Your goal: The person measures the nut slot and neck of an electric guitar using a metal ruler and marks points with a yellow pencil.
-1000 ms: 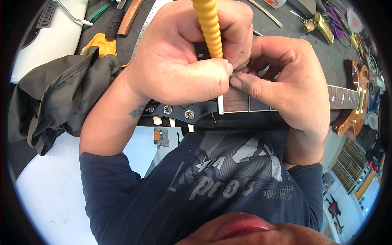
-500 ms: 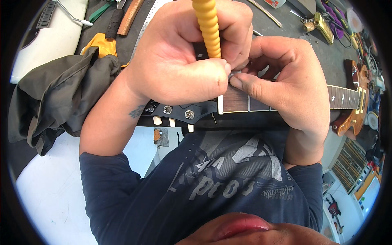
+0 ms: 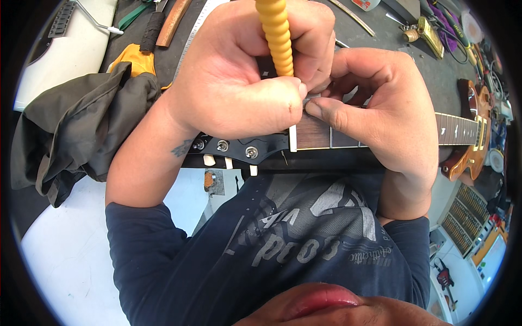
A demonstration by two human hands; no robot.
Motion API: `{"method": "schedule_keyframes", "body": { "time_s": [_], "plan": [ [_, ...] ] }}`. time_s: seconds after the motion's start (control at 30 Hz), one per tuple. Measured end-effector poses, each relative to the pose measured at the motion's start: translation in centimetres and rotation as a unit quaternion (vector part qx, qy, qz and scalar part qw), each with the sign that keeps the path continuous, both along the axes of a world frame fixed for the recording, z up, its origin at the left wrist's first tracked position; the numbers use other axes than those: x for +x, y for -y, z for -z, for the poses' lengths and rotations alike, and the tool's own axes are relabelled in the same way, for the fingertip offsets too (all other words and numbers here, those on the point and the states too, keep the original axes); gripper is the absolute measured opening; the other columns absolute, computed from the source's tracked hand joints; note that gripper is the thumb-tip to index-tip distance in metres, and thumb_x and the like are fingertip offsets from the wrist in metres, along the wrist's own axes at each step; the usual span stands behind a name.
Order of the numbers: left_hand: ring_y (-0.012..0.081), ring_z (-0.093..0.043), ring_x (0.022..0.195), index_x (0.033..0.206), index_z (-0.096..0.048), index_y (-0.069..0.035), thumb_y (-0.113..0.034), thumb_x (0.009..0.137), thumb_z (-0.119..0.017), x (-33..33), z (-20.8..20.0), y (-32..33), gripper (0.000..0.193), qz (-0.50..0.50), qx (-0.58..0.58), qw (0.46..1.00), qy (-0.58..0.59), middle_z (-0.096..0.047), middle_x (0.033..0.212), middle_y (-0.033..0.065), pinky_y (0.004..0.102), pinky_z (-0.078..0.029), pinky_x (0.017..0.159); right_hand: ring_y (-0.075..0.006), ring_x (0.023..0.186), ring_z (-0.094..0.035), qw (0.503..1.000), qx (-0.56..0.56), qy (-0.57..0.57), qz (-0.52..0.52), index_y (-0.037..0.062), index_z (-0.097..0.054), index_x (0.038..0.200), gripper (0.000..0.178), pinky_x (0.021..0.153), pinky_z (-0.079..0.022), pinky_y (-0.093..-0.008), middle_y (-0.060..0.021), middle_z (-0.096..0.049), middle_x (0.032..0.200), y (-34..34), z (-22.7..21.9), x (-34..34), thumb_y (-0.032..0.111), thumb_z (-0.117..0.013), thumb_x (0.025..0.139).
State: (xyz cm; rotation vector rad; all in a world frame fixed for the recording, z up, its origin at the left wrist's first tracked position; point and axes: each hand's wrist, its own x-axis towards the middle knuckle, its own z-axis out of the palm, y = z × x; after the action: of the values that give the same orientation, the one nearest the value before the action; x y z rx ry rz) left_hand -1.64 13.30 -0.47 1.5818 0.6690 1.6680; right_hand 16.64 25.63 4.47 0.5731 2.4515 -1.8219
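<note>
An electric guitar lies across the bench, its dark fretboard [image 3: 312,137] and black headstock [image 3: 266,145] under my hands. My left hand [image 3: 239,81] is closed round the yellow ribbed handle [image 3: 276,38] of a tool held upright. The tool's tip is hidden behind my fingers, close to the white nut [image 3: 293,138]. My right hand [image 3: 380,92] bends over the first frets, thumb and fingers pinched beside my left fingertips. What they pinch, if anything, cannot be made out. Tuning pegs [image 3: 251,152] with pale buttons line the headstock's near edge.
A dark cloth [image 3: 81,125] lies at the left beside a white guitar body [image 3: 76,49]. Behind my hands are a wooden-handled tool [image 3: 173,24] and a metal ruler [image 3: 193,41]. Far right hold a small yellow tin [image 3: 430,38], cables and a brown guitar body [image 3: 472,155].
Almost nothing differs. My left hand and the yellow handle have shifted very slightly to the left, while my right hand stays in its pinch.
</note>
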Motion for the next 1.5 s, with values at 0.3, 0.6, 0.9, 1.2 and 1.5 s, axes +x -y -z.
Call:
{"method": "schedule_keyframes", "body": {
  "time_s": [0.3,0.6,0.9,1.2,1.5],
  "plan": [
    [0.0184,-0.059,0.061,0.071,-0.054,-0.002,-0.003,0.078,-0.07,0.0,1.5,-0.4,0.018,-0.015,0.015,0.999,0.043,-0.056,0.065,0.0066,0.0291,-0.045,0.055,-0.0064,0.08,-0.069,1.0,0.003,0.001,-0.001,-0.0022,-0.077,0.109,0.026,0.074,-0.055,-0.0221,-0.0028,-0.078,0.093,0.0,0.0,0.0,0.001,-0.085,0.085],
    [0.0116,-0.057,0.06,0.085,-0.057,-0.004,-0.01,0.084,-0.08,-0.5,0.0,0.7,0.024,-0.051,-0.033,0.994,0.096,-0.064,0.078,0.013,0.0257,-0.049,0.055,-0.0055,0.08,-0.068,1.0,0.017,-0.001,0.017,-0.0009,-0.076,0.103,0.018,0.072,-0.054,-0.0211,-0.0017,-0.076,0.091,0.0,0.0,0.1,0.0,-0.083,0.086],
    [0.0116,-0.055,0.057,0.094,-0.054,-0.002,-0.005,0.089,-0.074,-0.7,-0.9,2.0,0.02,-0.139,-0.027,0.98,0.143,-0.062,0.082,0.0186,0.0225,-0.048,0.051,-0.0061,0.079,-0.065,0.973,-0.023,-0.156,0.17,0.0047,-0.073,0.106,0.016,0.072,-0.049,-0.0211,0.0017,-0.073,0.092,-0.9,1.1,0.9,0.009,-0.081,0.092],
    [0.0111,-0.06,0.065,0.096,-0.054,-0.003,0.002,0.092,-0.061,-1.3,-1.5,2.4,0.009,-0.25,-0.052,0.965,0.063,-0.064,0.091,0.0146,0.0224,-0.053,0.06,-0.0063,0.08,-0.064,0.979,-0.027,-0.153,0.135,0.0032,-0.074,0.108,0.015,0.072,-0.05,-0.023,0.0015,-0.073,0.095,-1.3,1.3,0.8,0.008,-0.075,0.094],
    [0.0242,-0.071,0.1,0.11,-0.064,0.006,0.006,0.094,-0.063,-0.5,-1.6,1.9,0.016,-0.261,-0.051,0.952,0.154,-0.062,0.123,0.0195,0.0365,-0.061,0.09,-0.0091,0.082,-0.066,0.965,-0.06,-0.164,0.196,0.002,-0.074,0.108,0.013,0.075,-0.054,-0.0251,-0.0016,-0.072,0.096,-1.6,1.5,1.2,0.001,-0.067,0.097]
  ]
}}
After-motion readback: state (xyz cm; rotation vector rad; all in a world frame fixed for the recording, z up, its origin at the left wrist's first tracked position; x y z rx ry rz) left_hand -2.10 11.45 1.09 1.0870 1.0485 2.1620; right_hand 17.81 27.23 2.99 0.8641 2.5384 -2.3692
